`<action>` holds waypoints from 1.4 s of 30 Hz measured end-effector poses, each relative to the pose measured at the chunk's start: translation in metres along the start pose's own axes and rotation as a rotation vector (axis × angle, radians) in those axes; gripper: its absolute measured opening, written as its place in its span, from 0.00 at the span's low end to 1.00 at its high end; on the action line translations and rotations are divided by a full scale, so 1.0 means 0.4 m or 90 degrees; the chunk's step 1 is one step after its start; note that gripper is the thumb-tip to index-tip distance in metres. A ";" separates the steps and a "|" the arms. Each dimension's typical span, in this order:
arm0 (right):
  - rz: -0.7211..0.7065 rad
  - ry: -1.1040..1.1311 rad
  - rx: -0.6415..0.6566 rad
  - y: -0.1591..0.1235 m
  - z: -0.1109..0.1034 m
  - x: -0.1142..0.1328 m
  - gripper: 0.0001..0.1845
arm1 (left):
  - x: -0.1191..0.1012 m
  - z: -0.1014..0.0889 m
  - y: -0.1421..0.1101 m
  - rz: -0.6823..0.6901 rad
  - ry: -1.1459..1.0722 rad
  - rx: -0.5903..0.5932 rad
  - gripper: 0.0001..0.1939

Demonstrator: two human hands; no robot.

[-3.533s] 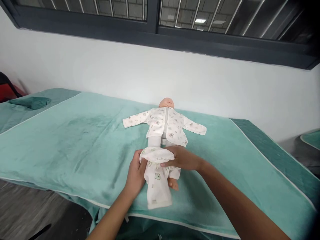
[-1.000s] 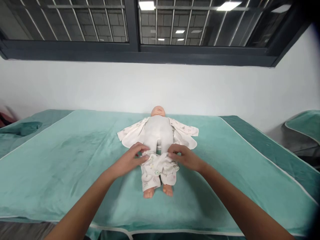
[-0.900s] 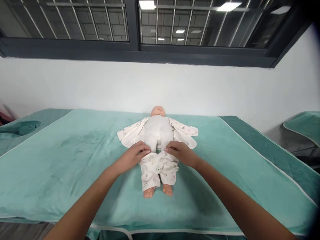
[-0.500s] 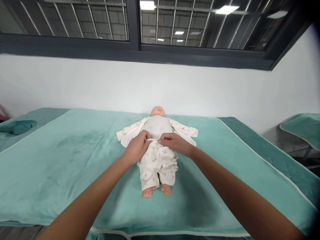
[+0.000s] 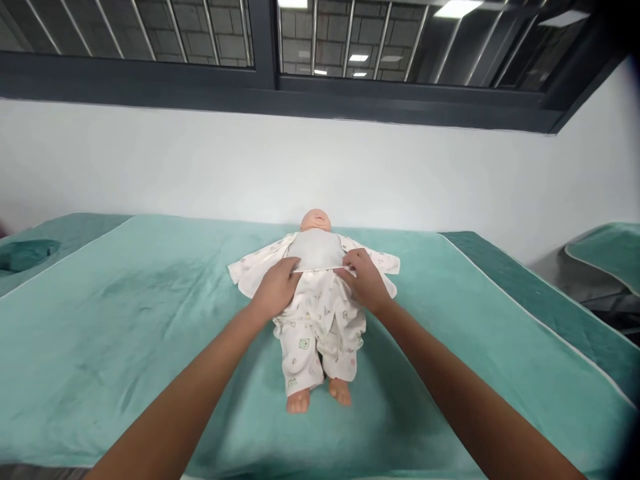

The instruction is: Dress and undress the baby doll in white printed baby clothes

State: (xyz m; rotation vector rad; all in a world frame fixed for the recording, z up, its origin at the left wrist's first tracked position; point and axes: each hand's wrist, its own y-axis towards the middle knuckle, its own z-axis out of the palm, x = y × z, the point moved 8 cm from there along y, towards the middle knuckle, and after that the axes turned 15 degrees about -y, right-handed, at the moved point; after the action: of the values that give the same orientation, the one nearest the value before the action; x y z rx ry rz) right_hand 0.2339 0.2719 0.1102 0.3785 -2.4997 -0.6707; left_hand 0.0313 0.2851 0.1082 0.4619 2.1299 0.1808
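A baby doll (image 5: 316, 220) lies on its back, head toward the wall and bare feet toward me. It wears an open white printed jacket (image 5: 263, 263) with its sleeves spread out, and its pale grey torso (image 5: 316, 249) shows between the sides. White printed pants (image 5: 320, 313) cover its legs. My left hand (image 5: 277, 287) is closed on the waistband at the left side. At the right side of the same waistband, my right hand (image 5: 364, 277) pinches the edge. Between my hands the waistband is stretched straight across the doll's waist.
The doll lies on a green padded bed cover (image 5: 150, 333) with light piping. Behind it rises a white wall (image 5: 320, 167) below a dark window frame (image 5: 400, 107). Another green cover (image 5: 607, 253) is at the right, and a darker green folded cloth (image 5: 30, 255) at the left.
My right hand has moved right along the waistband, away from my left hand. The waistband has gone from gathered to stretched wide and sits slightly higher on the torso.
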 end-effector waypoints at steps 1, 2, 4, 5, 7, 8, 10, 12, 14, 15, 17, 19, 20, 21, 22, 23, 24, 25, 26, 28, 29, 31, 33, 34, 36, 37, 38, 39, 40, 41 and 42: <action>0.005 -0.019 -0.017 0.016 0.007 0.005 0.08 | 0.004 -0.006 0.018 -0.009 -0.014 -0.013 0.17; 0.023 -0.033 -0.014 0.034 0.018 0.003 0.08 | 0.010 -0.015 0.037 -0.017 -0.038 -0.035 0.15; 0.101 -0.023 0.015 0.065 0.039 -0.022 0.11 | 0.038 -0.031 0.071 -0.045 -0.109 -0.092 0.13; 0.145 0.010 0.034 0.077 0.048 -0.041 0.13 | 0.058 -0.035 0.083 -0.063 -0.145 -0.117 0.11; 0.199 0.115 0.087 0.089 0.070 -0.070 0.17 | 0.097 -0.031 0.096 -0.094 -0.191 -0.146 0.10; 0.202 0.173 0.122 0.090 0.080 -0.078 0.18 | 0.113 -0.024 0.096 -0.102 -0.200 -0.146 0.10; 0.178 0.264 0.194 0.079 0.094 -0.086 0.20 | 0.140 -0.009 0.085 -0.116 -0.205 -0.133 0.09; 0.159 0.308 0.274 0.052 0.100 -0.097 0.22 | 0.165 0.003 0.064 -0.140 -0.209 -0.120 0.09; 0.143 0.324 0.366 0.019 0.102 -0.107 0.23 | 0.184 0.007 0.042 -0.167 -0.211 -0.110 0.10; 0.133 0.329 0.411 0.002 0.101 -0.109 0.22 | 0.193 0.009 0.032 -0.189 -0.221 -0.104 0.12; 0.108 0.339 0.485 -0.024 0.093 -0.107 0.20 | 0.207 0.015 0.015 -0.255 -0.272 -0.081 0.15; 0.092 0.345 0.525 -0.042 0.084 -0.105 0.18 | 0.209 0.028 0.000 -0.332 -0.364 -0.047 0.18; 0.092 0.345 0.532 -0.049 0.084 -0.105 0.17 | 0.203 0.037 -0.007 -0.362 -0.417 -0.025 0.19; 0.098 0.344 0.535 -0.056 0.087 -0.108 0.17 | 0.191 0.046 -0.012 -0.382 -0.469 0.001 0.19; 0.106 0.343 0.531 -0.063 0.094 -0.111 0.16 | 0.176 0.056 -0.017 -0.395 -0.518 0.028 0.20; 0.113 0.340 0.511 -0.067 0.102 -0.116 0.15 | 0.161 0.066 -0.021 -0.405 -0.560 0.051 0.20; 0.114 0.334 0.470 -0.069 0.109 -0.119 0.14 | 0.149 0.075 -0.024 -0.411 -0.593 0.069 0.20; 0.109 0.322 0.404 -0.065 0.110 -0.123 0.13 | 0.140 0.083 -0.027 -0.414 -0.618 0.077 0.20; 0.105 0.306 0.313 -0.060 0.105 -0.126 0.11 | 0.135 0.088 -0.028 -0.412 -0.634 0.075 0.20; 0.119 0.274 0.109 -0.054 0.080 -0.132 0.07 | 0.133 0.095 -0.025 -0.394 -0.653 0.048 0.20; 0.144 0.267 0.031 -0.055 0.070 -0.134 0.05 | 0.136 0.097 -0.022 -0.380 -0.661 0.029 0.21; 0.243 0.278 -0.047 -0.057 0.069 -0.146 0.03 | 0.141 0.100 -0.012 -0.352 -0.679 -0.013 0.21; 0.341 0.296 -0.062 -0.052 0.078 -0.158 0.04 | 0.144 0.100 0.000 -0.323 -0.695 -0.044 0.21; 0.376 0.302 -0.063 -0.045 0.082 -0.163 0.05 | 0.143 0.100 0.006 -0.310 -0.699 -0.051 0.22; 0.406 0.312 -0.060 -0.028 0.089 -0.171 0.07 | 0.138 0.100 0.018 -0.288 -0.706 -0.047 0.23; 0.406 0.318 -0.050 -0.019 0.096 -0.173 0.08 | 0.136 0.101 0.022 -0.284 -0.711 -0.039 0.23; 0.405 0.328 -0.036 -0.013 0.106 -0.176 0.09 | 0.136 0.102 0.024 -0.285 -0.715 -0.030 0.24; 0.402 0.339 -0.020 -0.010 0.116 -0.177 0.09 | 0.139 0.102 0.024 -0.291 -0.718 -0.024 0.24; 0.397 0.350 -0.003 -0.009 0.127 -0.177 0.10 | 0.142 0.100 0.021 -0.296 -0.721 -0.019 0.25; 0.389 0.360 0.014 -0.011 0.136 -0.176 0.10 | 0.145 0.097 0.017 -0.303 -0.724 -0.013 0.25; 0.379 0.367 0.030 -0.014 0.143 -0.174 0.12 | 0.150 0.096 0.011 -0.314 -0.729 -0.001 0.25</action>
State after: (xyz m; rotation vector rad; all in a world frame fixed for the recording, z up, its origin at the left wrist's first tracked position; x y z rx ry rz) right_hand 0.2606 0.3161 0.0360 -0.1495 -1.9237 -0.2152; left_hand 0.0336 0.3110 0.0420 -0.0180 1.0509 -0.3086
